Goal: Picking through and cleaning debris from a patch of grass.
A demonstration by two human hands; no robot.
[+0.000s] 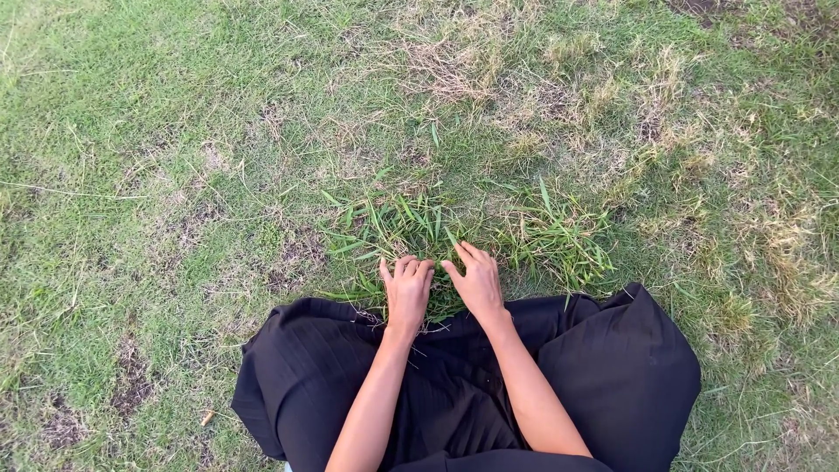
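Where blades spike: hands (444, 288), coarse grass tuft (398, 229).

The scene is being viewed through a single camera, worn on the head and being pointed steeply down at the ground ahead of the seated person. The black garment (472, 385) over the knees is being caught at six o'clock, close beneath the lens. The lawn (175, 131) is being taken in from nine through twelve to three o'clock, farther away. No second view is being supplied, so nothing is being shared.
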